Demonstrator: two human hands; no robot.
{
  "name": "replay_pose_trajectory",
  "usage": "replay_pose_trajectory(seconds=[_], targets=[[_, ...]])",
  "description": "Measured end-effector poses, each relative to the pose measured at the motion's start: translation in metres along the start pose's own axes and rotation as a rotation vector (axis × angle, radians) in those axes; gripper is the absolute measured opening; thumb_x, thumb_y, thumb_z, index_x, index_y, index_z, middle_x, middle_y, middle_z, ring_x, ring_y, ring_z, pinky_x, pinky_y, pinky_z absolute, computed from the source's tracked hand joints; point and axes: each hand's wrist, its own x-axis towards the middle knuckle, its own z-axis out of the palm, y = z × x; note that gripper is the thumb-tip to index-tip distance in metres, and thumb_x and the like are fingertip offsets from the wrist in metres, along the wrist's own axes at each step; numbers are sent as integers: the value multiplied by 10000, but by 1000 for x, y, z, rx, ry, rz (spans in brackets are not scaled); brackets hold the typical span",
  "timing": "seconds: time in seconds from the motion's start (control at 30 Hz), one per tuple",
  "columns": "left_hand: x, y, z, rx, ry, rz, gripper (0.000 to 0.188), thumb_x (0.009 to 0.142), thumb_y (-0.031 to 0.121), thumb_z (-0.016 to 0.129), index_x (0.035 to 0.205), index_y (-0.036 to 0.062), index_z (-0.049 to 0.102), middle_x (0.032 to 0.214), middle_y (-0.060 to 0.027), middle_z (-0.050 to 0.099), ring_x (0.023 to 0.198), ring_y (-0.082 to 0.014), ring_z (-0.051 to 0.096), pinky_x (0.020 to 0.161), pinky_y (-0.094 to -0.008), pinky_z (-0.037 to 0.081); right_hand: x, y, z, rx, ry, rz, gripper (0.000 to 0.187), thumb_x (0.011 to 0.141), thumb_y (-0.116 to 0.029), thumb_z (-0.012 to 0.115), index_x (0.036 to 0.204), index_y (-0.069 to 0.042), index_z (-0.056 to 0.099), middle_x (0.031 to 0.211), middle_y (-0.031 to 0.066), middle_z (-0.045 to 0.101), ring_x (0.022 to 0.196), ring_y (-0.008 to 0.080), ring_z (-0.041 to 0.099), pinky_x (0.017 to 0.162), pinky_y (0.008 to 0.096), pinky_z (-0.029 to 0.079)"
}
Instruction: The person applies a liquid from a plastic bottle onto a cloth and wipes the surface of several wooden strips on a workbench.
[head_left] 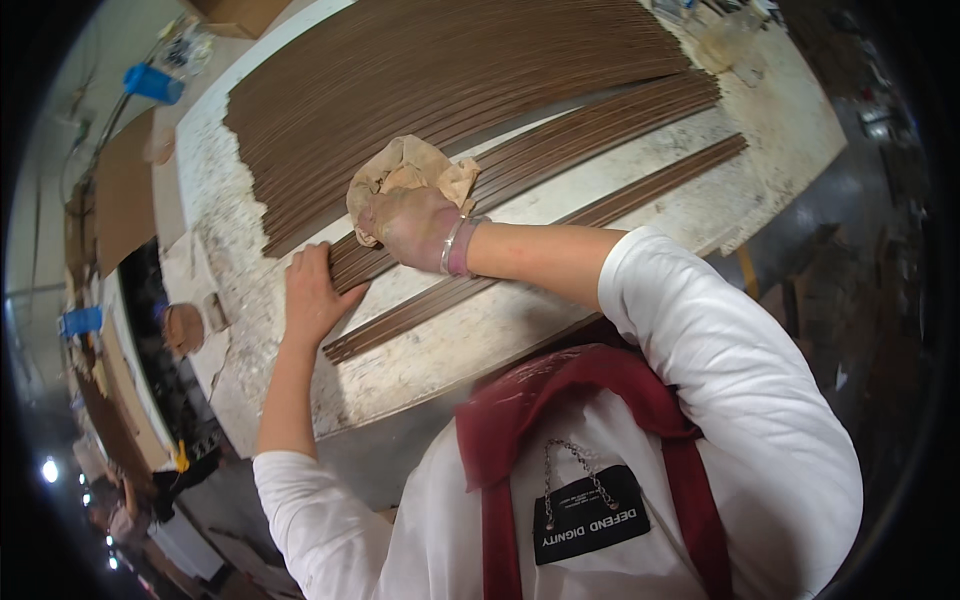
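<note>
I had the right hand (415,225) closed on a crumpled tan rag (410,170), pressing it onto the near ends of a bundle of long brown strips (540,150). The left hand (315,290) lay flat, fingers (310,262) spread and gripping nothing, steadying the strip ends at the counter's edge. I judged this to be the wiping or rubbing step on the middle bundle. The next stroke would call for firm, even pressure along the strips' length while the left hand kept them from sliding. A thinner strip bundle (560,235) lay just beside, and a broad stack (430,70) further off. The counter (640,180) was pale and heavily stained; a cluttered, dim workshop surrounded it.
</note>
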Motion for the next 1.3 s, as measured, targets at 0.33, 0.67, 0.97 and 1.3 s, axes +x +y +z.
replay_pose_trajectory(seconds=[0.33, 0.67, 0.97, 1.3], targets=[[13, 33, -5, 151, 47, 76, 973, 642, 520, 811, 1376, 20, 414, 1216, -134, 546, 1143, -309, 521, 1026, -471, 355, -122, 183, -128, -29, 318, 148, 273, 949, -208, 568, 1200, -100, 590, 1031, 89, 647, 885, 210, 664, 765, 328, 558], [29, 31, 11, 146, -48, -61, 771, 654, 465, 824, 1211, 32, 514, 1084, -123, 565, 1026, -314, 544, 875, -435, 404, -7, 64, 14, 185, 236, -413, 252, 829, -119, 613, 1065, -39, 648, 1015, 155, 669, 990, 326, 640, 871, 423, 523], [22, 26, 8, 46, 30, -61, 737, 638, 364, 862, 1193, 30, 508, 1042, -152, 565, 1016, -348, 549, 866, -445, 416, -50, 143, -32, 150, 295, -317, 179, 905, -186, 603, 1049, -82, 621, 984, 124, 671, 885, 270, 655, 805, 389, 526], [-6, -6, -15, 75, -160, -90, 849, 651, 356, 858, 1316, 32, 441, 1158, -173, 557, 1088, -365, 535, 938, -466, 377, -173, 276, -111, -119, 224, 587, 457, 907, -165, 625, 1331, -23, 532, 1347, 163, 567, 1230, 266, 551, 1025, 314, 421]])
